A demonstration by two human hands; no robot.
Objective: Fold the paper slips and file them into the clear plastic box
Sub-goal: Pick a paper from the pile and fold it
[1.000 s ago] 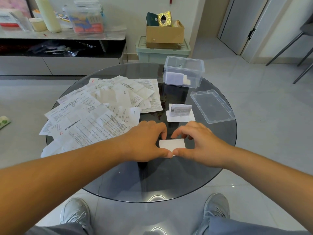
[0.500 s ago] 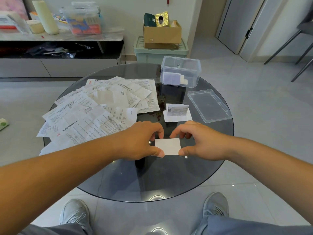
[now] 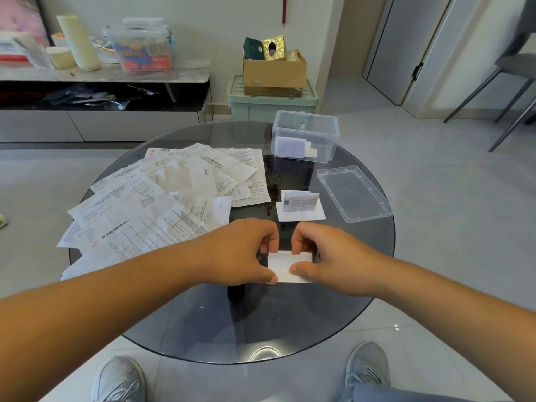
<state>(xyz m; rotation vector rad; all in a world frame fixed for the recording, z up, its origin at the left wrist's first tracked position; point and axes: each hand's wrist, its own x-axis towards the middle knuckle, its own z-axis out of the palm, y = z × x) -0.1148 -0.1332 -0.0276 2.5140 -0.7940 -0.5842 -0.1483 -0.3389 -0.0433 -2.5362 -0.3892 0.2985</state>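
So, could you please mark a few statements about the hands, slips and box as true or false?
1. Both the left hand and right hand pinch one small folded slip. True.
2. The clear plastic box has its lid on. False: the lid lies on the glass table beside it.
3. The box already holds folded slips. True.
4. The pile of unfolded slips lies on the person's right. False: it lies on the left.

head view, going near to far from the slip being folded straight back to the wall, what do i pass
small white folded paper slip → little stack of folded slips → clear plastic box → pale green plastic crate with a brown cardboard box on top
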